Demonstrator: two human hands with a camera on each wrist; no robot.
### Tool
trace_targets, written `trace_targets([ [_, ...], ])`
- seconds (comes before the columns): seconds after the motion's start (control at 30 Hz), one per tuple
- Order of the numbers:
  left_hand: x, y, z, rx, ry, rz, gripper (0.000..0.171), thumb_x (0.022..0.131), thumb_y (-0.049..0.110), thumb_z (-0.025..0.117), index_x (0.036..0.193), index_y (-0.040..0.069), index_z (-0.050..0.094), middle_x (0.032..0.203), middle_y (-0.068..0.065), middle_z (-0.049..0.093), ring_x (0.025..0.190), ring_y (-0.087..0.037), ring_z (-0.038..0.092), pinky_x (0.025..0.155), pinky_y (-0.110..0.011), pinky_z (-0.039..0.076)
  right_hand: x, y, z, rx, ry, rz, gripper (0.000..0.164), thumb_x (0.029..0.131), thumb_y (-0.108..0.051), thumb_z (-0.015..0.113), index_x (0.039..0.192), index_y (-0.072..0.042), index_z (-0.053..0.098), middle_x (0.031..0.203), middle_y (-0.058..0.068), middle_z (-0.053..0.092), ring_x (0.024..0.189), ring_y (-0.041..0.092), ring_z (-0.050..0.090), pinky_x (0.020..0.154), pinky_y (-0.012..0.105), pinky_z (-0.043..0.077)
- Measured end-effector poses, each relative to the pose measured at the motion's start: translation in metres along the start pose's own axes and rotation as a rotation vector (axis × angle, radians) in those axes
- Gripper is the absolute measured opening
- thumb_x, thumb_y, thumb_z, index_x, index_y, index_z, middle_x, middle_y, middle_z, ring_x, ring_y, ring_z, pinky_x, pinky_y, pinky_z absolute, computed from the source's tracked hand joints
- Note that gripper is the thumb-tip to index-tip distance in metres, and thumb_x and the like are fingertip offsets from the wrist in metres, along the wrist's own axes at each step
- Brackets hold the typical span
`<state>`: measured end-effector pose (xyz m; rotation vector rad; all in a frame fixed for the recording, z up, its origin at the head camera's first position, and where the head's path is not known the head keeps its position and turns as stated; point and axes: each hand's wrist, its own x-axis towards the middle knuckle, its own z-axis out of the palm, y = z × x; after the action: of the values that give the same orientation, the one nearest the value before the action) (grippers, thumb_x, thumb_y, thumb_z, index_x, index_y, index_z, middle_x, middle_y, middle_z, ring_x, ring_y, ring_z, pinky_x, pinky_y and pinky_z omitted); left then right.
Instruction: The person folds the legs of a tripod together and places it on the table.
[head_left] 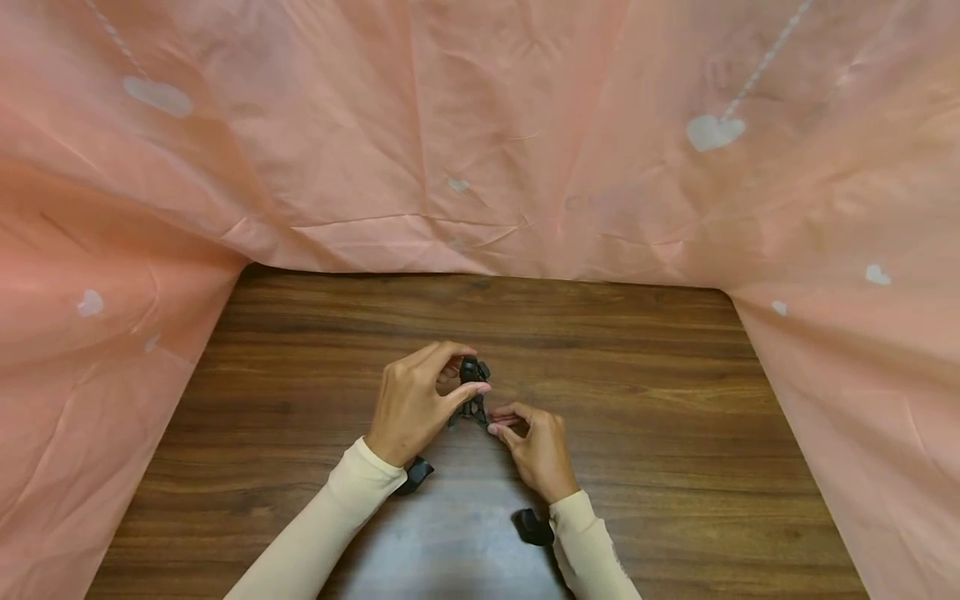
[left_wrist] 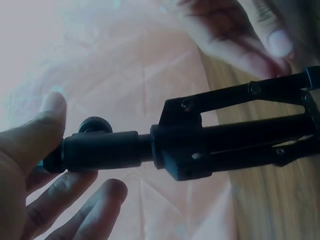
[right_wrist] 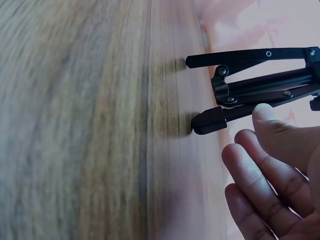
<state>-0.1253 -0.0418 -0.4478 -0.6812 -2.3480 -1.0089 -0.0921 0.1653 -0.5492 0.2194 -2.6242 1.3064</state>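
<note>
A small black tripod [head_left: 468, 408] stands on the wooden table, upright, with its feet down and its legs slightly spread. My left hand [head_left: 420, 396] grips its upper end between thumb and fingers; the left wrist view shows the thumb [left_wrist: 52, 110] beside the tripod's head, near a round knob [left_wrist: 95, 125]. Close to one leg [right_wrist: 235, 114] is my right hand [head_left: 536, 442], low down on the right side. Its thumb tip overlaps that leg in the right wrist view, while the fingers [right_wrist: 250, 170] lie below it, loosely bent and not wrapped around it.
Brown wood-grain table [head_left: 637, 400] lies under both hands. A pink curtain [head_left: 480, 167] with pale hearts hangs at the back and both sides. Dark wrist-worn devices show beside the left sleeve [head_left: 360, 475] and the right sleeve [head_left: 588, 533].
</note>
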Motion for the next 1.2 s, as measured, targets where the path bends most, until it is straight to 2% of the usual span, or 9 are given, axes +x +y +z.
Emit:
trace_targets([
  [0.2,0.0018,0.0022,0.0042,-0.056,-0.006,-0.021,0.032,0.083,0.027,0.091,0.108,0.013,0.077,0.094,0.001,0.078,0.075,-0.008,0.075,0.066,-0.022,0.060,0.0004,-0.0026,-0.0021,0.016,0.004,0.004,0.019,0.082,-0.010,0.090,0.100,-0.013,0.084,0.088,0.000,0.083,0.078,0.016,0.079,0.074,0.038,0.063],
  [0.33,0.0024,0.0039,0.0047,-0.087,-0.011,-0.036,0.031,0.082,0.021,0.092,0.108,0.011,0.078,0.094,0.000,0.079,0.078,-0.009,0.076,0.068,-0.021,0.060,0.0002,-0.0026,-0.0028,0.019,0.011,0.006,0.020,0.081,-0.010,0.091,0.099,-0.014,0.084,0.088,-0.002,0.083,0.078,0.014,0.080,0.075,0.038,0.063],
  [0.67,0.0023,0.0032,0.0055,-0.114,-0.008,-0.003,0.034,0.082,0.018,0.091,0.112,0.008,0.078,0.100,-0.004,0.080,0.081,-0.013,0.077,0.069,-0.024,0.062,-0.0016,-0.0021,-0.0045,0.032,0.013,0.011,0.019,0.083,-0.010,0.089,0.102,-0.013,0.084,0.090,-0.002,0.083,0.080,0.015,0.080,0.076,0.039,0.064],
  [0.9,0.0049,0.0006,0.0053,-0.133,-0.053,0.022,0.035,0.084,0.018,0.088,0.116,0.009,0.077,0.106,-0.005,0.082,0.085,-0.013,0.078,0.071,-0.027,0.062,-0.0018,-0.0020,-0.0061,0.023,0.011,0.012,0.019,0.084,-0.008,0.089,0.102,-0.011,0.084,0.091,-0.002,0.083,0.080,0.015,0.080,0.075,0.040,0.064],
  [1.2,0.0097,-0.0033,0.0042,-0.169,-0.128,0.002,0.035,0.083,0.011,0.087,0.117,0.012,0.077,0.108,-0.004,0.082,0.091,-0.014,0.078,0.073,-0.032,0.063,-0.0018,-0.0003,-0.0074,0.027,0.037,-0.021,0.018,0.083,-0.007,0.090,0.100,-0.010,0.084,0.088,-0.001,0.083,0.077,0.016,0.080,0.071,0.040,0.064],
])
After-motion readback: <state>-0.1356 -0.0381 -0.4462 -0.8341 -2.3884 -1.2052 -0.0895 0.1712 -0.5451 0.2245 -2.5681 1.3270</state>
